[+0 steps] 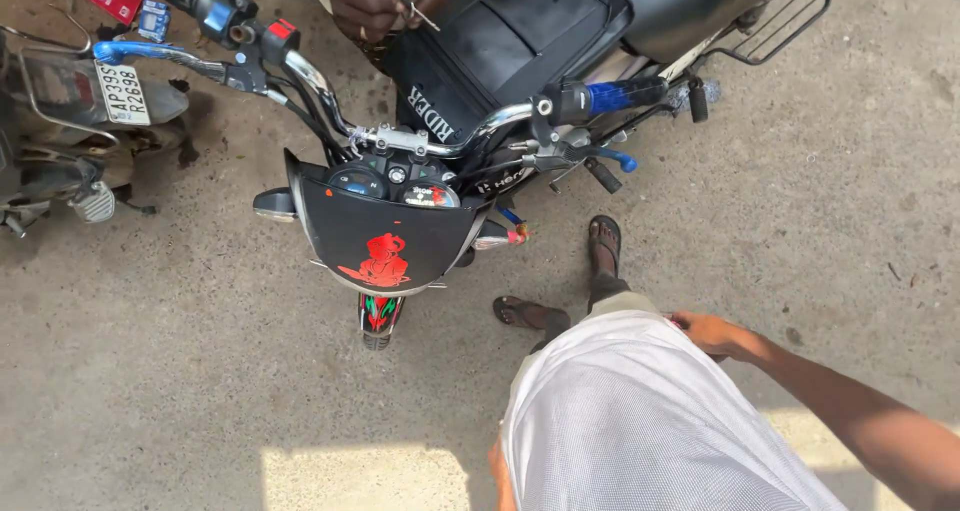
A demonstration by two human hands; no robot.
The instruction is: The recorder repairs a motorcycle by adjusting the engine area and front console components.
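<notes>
I stand in front of a black motorcycle (400,231) that has a red figure on its visor and blue handlebar grips (625,95). My right hand (705,333) rests at my hip against the edge of my white shirt (640,421), and its fingertips are hidden by the cloth. Only a sliver of my left hand (497,471) shows beside the shirt at the bottom. My feet in dark sandals (603,241) stand just right of the front wheel (380,316). At the top, another person's hands (375,1) hold a thin metal piece (425,16) over the black tank cover (500,41).
A second motorcycle's rear with a number plate (122,93) stands at the left edge. The black seat and a rear rack (780,21) reach to the top right. Concrete ground (200,371) spreads left and right, with a sunlit patch at the bottom.
</notes>
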